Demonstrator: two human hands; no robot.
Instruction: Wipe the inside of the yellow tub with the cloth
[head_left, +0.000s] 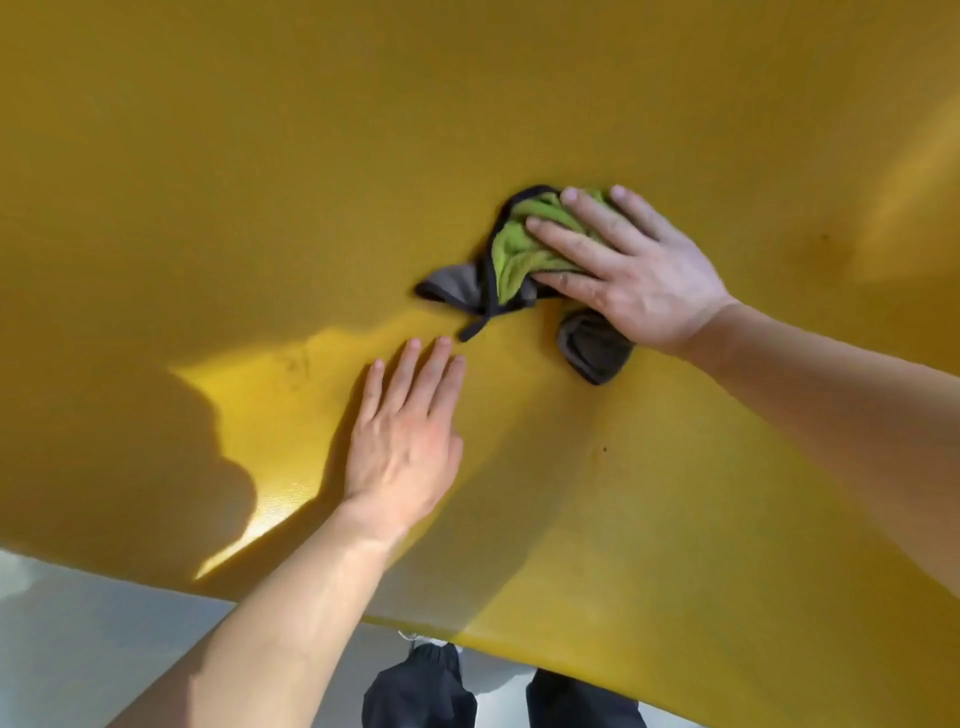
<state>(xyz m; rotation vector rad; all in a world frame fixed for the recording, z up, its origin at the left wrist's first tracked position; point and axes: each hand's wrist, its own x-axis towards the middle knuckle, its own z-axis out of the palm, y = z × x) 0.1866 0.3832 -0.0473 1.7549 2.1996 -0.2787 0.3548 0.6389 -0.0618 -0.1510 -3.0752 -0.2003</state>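
A large yellow plastic tub with a faintly pebbled surface fills nearly the whole view, its inner face spreading from the top edge down to a curved near rim that runs across the lower part of the frame. The right hand reaches in from the right on a bare forearm and lies palm-down with its fingers spread wide over a crumpled microfibre cloth, lime green on one face and grey on the other, edged with a dark binding. The hand presses the cloth flat against the tub's inner surface a little above and right of the middle of the view; it is not curled around the fabric, only laid on top of it. One grey corner of the cloth sticks out to the left, another grey fold pokes out below the heel of the hand, and a loose strip of the dark binding trails down toward the other hand. The left hand comes up from the bottom on a bare forearm and rests flat and open on the yellow surface, fingers together and pointing upward, holding nothing; its fingertips lie just below the cloth's trailing strip without touching it. A bright patch of sunlight falls on the tub to the left of this hand, bordered by a dark rounded shadow. Below the rim a pale grey floor shows, along with the person's dark trouser legs.
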